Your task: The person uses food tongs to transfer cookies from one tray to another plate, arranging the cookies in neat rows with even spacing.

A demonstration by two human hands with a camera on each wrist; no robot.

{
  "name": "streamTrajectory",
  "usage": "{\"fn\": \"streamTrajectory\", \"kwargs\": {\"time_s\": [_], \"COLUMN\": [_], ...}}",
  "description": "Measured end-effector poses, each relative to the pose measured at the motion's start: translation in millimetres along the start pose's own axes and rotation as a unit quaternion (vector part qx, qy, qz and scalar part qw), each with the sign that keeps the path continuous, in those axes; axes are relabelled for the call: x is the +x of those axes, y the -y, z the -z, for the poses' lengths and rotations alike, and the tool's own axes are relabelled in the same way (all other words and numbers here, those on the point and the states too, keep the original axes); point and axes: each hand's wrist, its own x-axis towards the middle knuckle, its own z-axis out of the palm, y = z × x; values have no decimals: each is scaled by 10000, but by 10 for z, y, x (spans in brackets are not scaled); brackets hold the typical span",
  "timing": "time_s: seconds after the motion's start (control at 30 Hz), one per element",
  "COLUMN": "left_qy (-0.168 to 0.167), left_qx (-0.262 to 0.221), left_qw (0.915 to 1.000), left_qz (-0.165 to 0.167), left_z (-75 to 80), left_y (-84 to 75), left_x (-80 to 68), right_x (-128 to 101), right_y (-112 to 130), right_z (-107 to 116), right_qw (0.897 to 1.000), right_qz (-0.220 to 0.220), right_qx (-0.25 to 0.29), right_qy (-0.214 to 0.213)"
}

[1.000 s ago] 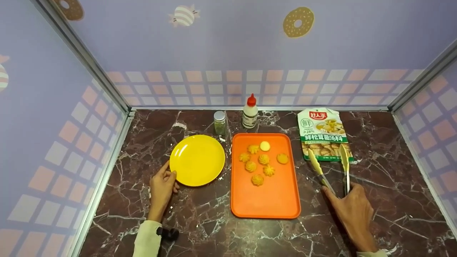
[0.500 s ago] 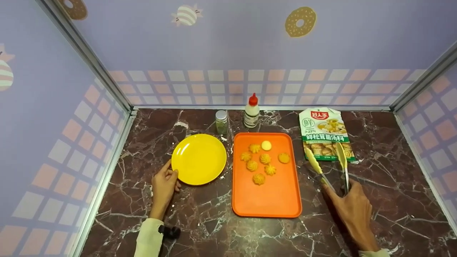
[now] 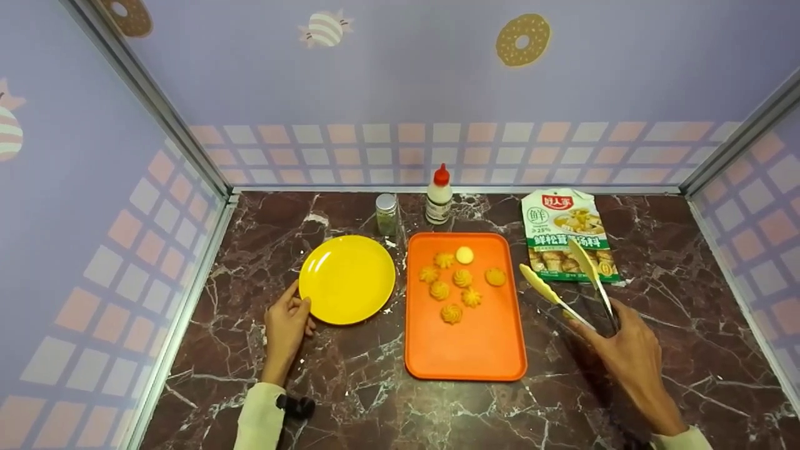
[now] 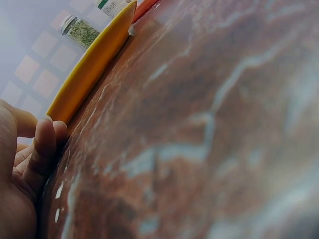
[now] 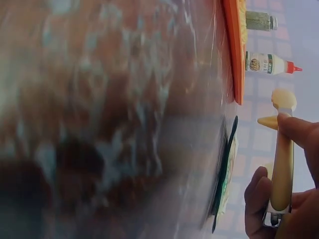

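Yellow-tipped tongs (image 3: 572, 284) are sitting in the right hand (image 3: 628, 359), which is gripping them near the hinge, arms spread apart, tips hovering between the orange tray (image 3: 465, 356) and the soup-mix pouch (image 3: 565, 234). They are looking light and springy — a hold further back is giving more reach, less squeeze. The piped cookies (image 3: 451, 314) on the tray are probably brittle, so a gentle pinch at the sides seems wise. The left hand (image 3: 286, 331) is resting its fingertips against the yellow plate (image 3: 347, 279) — fingers relaxed, holding nothing.
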Motion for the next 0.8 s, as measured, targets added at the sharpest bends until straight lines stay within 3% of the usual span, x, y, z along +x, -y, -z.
{"fn": "streamTrajectory", "kwargs": {"time_s": [0.5,0.8], "left_qy": [-40,-15], "left_qx": [-80,-11], "left_qw": [9999,10000], "left_qz": [58,52], "left_z": [18,8], "left_y": [5,3], "left_x": [-13,7], "right_x": [166,210], "right_y": [40,87], "right_z": [91,121], "right_qw": [9963,9900], "right_qz": [840,1334], "right_qx": [175,40], "right_qy": [102,446]}}
